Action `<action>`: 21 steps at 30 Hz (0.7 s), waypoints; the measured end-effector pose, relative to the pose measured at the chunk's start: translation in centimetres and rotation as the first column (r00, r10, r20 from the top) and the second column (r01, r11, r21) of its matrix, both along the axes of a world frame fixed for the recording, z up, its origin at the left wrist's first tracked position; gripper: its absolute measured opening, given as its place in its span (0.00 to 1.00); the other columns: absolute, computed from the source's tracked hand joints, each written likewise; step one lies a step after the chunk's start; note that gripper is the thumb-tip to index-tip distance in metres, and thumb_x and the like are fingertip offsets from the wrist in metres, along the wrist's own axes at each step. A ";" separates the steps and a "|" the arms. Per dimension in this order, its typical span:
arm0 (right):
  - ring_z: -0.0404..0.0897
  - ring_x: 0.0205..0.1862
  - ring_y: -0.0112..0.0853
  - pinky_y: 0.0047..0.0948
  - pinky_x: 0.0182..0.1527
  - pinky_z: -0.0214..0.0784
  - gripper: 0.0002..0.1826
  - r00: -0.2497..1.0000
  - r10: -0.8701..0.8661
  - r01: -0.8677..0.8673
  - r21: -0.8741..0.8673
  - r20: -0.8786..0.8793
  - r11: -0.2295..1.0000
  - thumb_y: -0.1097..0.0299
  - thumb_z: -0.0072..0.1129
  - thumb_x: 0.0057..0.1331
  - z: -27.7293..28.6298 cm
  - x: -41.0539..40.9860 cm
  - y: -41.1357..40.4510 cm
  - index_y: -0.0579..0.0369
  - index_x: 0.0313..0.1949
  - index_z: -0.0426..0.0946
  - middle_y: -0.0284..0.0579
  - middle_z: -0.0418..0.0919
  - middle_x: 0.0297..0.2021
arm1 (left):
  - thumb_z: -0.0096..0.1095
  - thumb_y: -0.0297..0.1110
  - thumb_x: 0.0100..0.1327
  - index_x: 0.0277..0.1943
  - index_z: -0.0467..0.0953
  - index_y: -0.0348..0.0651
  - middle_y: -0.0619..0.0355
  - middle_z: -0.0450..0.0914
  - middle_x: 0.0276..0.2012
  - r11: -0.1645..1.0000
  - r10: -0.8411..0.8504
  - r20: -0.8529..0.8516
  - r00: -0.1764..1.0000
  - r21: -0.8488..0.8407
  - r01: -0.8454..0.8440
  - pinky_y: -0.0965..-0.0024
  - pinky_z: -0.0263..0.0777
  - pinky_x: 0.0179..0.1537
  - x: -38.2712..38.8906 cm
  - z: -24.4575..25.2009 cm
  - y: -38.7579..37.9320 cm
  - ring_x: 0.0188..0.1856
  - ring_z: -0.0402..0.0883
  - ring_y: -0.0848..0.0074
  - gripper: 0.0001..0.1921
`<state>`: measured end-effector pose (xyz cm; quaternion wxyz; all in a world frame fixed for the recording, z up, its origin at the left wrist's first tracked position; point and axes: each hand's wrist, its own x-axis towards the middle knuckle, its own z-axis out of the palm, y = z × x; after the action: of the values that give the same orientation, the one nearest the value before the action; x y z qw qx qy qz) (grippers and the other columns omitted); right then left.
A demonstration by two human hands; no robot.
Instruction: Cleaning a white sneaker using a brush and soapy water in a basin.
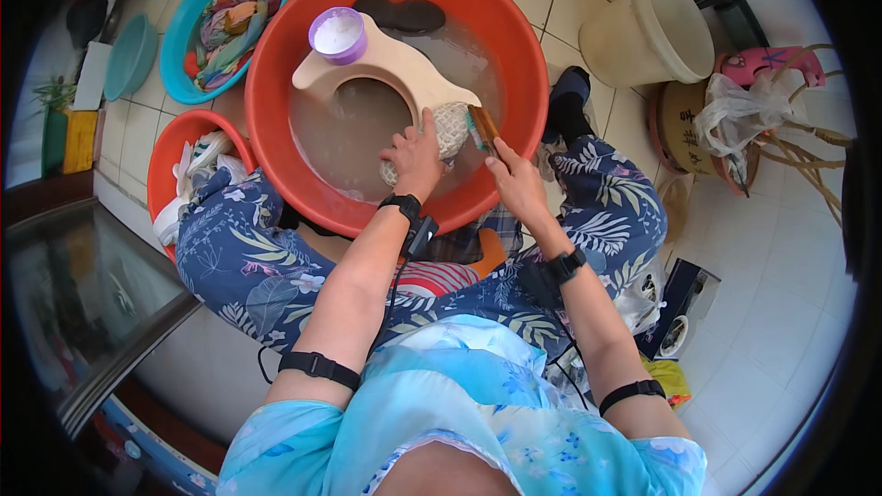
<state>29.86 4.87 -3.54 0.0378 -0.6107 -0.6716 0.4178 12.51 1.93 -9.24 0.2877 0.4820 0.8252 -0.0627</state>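
A large red plastic basin (pixel 510 34) holds murky water in front of me. A beige plastic washboard (pixel 393 55) rests in it, with a purple tub of white powder or paste (pixel 337 34) on its upper left. My left hand (pixel 419 158) presses on a whitish mesh-patterned shoe (pixel 451 127) at the washboard's lower right end. My right hand (pixel 513 176) is closed around a wooden scrubbing brush (pixel 484 125), whose green-white bristles touch the shoe's right side. Dark oval items, possibly insoles (pixel 400 14), lie at the basin's far side.
At left stand a blue basin of colourful cloth (pixel 172 62), a smaller red basin with white shoes (pixel 157 158) and a teal basin (pixel 131 55). A whitish bucket (pixel 620 34) and a potted plant (pixel 679 127) stand at right. My knees flank the large basin.
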 end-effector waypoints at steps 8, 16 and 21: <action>0.78 0.53 0.52 0.45 0.57 0.68 0.29 0.978 0.132 -0.132 -0.013 0.159 0.991 0.49 0.47 0.65 -1.6 -2.3 4.9 0.43 0.64 0.70 0.58 0.80 0.49 | 0.80 0.45 0.45 0.74 0.44 0.55 0.47 0.71 0.57 1.000 0.001 0.027 1.000 -0.004 -0.001 0.29 0.63 0.49 0.0 0.4 0.7 0.59 0.70 0.51 0.58; 0.78 0.54 0.52 0.45 0.58 0.67 0.29 0.979 0.069 -0.071 0.004 0.193 0.997 0.50 0.47 0.65 0.1 -5.0 4.6 0.41 0.65 0.69 0.56 0.79 0.51 | 0.81 0.48 0.44 0.75 0.41 0.58 0.47 0.68 0.62 0.998 0.000 0.062 0.998 -0.064 0.004 0.30 0.61 0.53 -0.2 0.7 0.9 0.63 0.66 0.49 0.62; 0.75 0.58 0.50 0.42 0.60 0.66 0.29 0.995 -0.051 0.047 0.044 0.080 0.998 0.50 0.49 0.65 -4.1 -3.7 5.8 0.43 0.65 0.69 0.56 0.77 0.54 | 0.82 0.49 0.39 0.74 0.45 0.48 0.45 0.69 0.61 1.000 -0.006 0.211 0.977 -0.026 0.012 0.37 0.62 0.57 -1.9 1.7 1.4 0.64 0.66 0.50 0.62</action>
<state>26.20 10.69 -7.67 0.0333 -0.6427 -0.6659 0.3774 10.59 3.33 -7.55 0.3799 0.4859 0.7868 -0.0237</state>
